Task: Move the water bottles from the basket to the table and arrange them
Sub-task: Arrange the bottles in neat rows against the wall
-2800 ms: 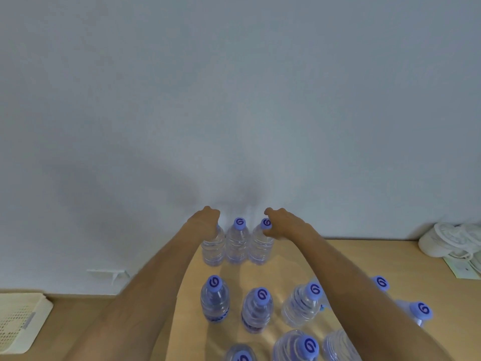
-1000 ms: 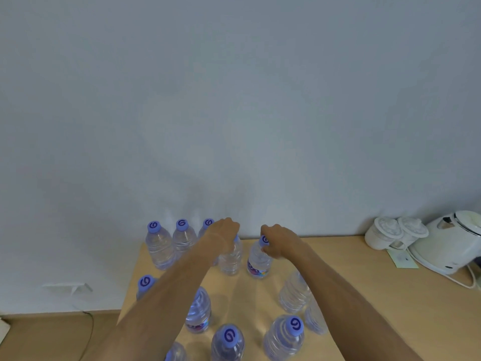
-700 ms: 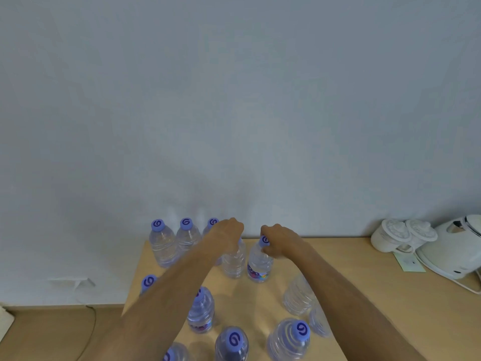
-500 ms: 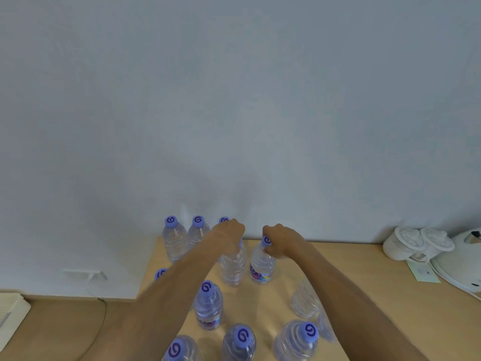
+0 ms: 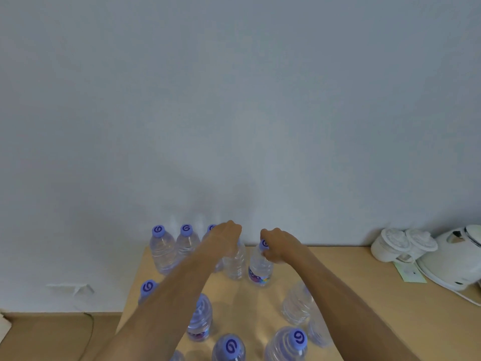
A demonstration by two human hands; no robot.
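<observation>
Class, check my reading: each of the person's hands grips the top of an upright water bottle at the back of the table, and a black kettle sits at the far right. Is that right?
Not quite. The kettle at the far right is white, not black; the head view shows this. The rest holds: the left hand and right hand each grip the top of an upright bottle at the back of the table.

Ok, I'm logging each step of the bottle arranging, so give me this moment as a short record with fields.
left hand: left hand grips the top of a clear bottle
right hand: right hand grips the neck of a labelled bottle
back row: three capped bottles by the wall
surface: wooden table, more bottles standing nearer the camera
far right: white kettle
basket: not in view
</observation>
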